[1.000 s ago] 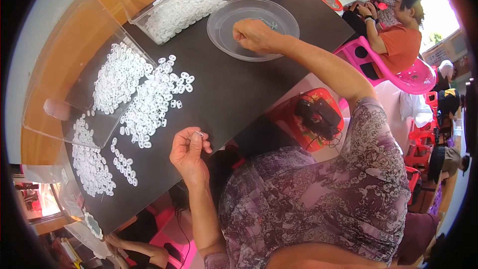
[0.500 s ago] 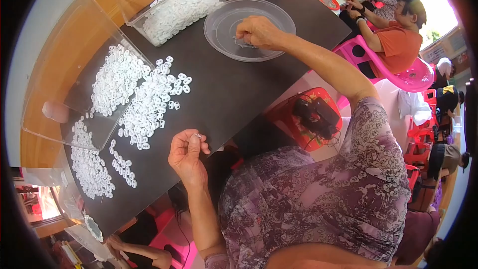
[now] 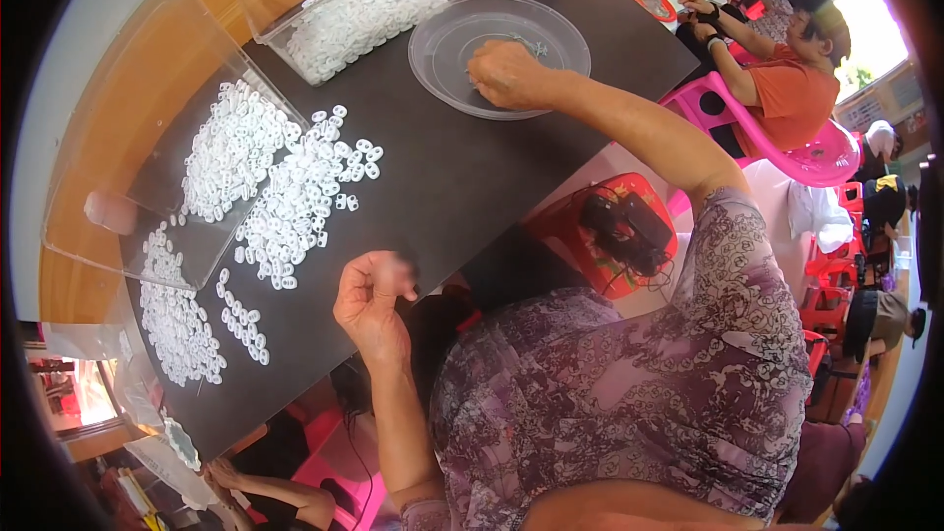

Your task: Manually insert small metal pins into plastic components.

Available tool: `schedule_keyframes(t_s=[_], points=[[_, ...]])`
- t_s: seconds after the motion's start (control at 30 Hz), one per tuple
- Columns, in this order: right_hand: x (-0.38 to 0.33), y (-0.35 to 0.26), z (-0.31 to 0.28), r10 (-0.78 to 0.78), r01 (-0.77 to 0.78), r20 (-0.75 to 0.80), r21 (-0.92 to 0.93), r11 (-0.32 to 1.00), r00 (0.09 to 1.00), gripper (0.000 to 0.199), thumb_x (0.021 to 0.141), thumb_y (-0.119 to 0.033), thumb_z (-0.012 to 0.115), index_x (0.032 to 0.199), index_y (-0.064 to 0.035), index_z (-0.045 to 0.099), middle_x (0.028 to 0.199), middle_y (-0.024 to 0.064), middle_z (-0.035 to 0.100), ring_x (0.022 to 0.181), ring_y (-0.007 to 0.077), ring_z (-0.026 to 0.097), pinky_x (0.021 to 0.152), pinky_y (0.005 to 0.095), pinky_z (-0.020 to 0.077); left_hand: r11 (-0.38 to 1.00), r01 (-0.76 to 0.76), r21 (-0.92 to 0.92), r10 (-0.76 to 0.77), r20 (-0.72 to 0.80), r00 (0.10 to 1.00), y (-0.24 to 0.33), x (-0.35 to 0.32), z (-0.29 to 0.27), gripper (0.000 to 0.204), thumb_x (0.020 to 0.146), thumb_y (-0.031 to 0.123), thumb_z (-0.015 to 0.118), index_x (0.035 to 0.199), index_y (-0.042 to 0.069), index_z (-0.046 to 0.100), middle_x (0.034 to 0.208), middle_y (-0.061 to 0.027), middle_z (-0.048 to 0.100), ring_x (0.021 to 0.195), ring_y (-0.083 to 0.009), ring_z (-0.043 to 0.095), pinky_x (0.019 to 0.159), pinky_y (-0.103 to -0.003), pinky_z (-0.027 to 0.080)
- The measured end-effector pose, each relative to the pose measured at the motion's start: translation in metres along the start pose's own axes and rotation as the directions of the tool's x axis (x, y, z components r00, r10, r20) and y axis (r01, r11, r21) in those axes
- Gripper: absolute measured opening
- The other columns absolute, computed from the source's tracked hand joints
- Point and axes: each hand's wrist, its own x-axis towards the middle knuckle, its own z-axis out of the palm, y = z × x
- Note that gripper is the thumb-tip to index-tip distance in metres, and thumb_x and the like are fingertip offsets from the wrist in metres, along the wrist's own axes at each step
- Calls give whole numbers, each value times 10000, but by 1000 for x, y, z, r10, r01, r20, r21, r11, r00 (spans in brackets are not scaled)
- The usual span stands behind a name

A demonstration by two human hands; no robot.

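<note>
White plastic rings (image 3: 295, 202) heaped mid-tabletop. Left hand (image 3: 372, 300) at near edge, fingers curled together; pinched item hidden, unchanged from a second ago. Right hand (image 3: 506, 74) now lower inside clear round dish (image 3: 442, 34) near far edge, fingertips pressed together on small metal bits.

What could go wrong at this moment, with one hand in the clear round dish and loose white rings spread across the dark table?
The loose white plastic rings lie spread toward the near edge of the dark table; a sweep of the left hand could knock some off. The right hand reaches far across into the clear round plastic dish; pressing its rim might tip or slide it, perhaps scattering the small metal pieces inside.
</note>
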Motion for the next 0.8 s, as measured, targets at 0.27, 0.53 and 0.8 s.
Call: schedule_keyframes(t_s=[0.27, 0.53, 0.8], points=[[-2, -6, -17, 41, -35, -52, 114, 993, 998, 110, 669, -82, 528, 707, 9, 575, 698, 200, 585, 706, 380, 577, 623, 454, 454, 1000, -4, -14, 4, -4, 1000, -1, -2, -2, 89, 843, 47, 599, 894, -21, 575, 753, -84, 607, 581, -102, 532, 524, -212, 441], [17, -91, -43, 197, -196, 73, 651, 734, 978, 75, 758, -65, 587, 795, -4, 563, 655, 50, 558, 625, 113, 535, 581, 266, 444, 1000, -7, 9, 7, -12, 1000, -1, -1, -1, 93, 857, 39, 574, 909, -38, 572, 758, -94, 606, 577, -108, 526, 518, -218, 432], [47, -149, 12, -12, -70, 105, 739, 670, 994, 141, 743, -42, 636, 848, 10, 558, 745, 92, 597, 695, 170, 586, 641, 293, 477, 995, -31, 95, 39, -83, 996, 7, -7, -3, 133, 858, 80, 595, 946, -19, 602, 743, -52, 604, 590, -77, 514, 515, -190, 406]])
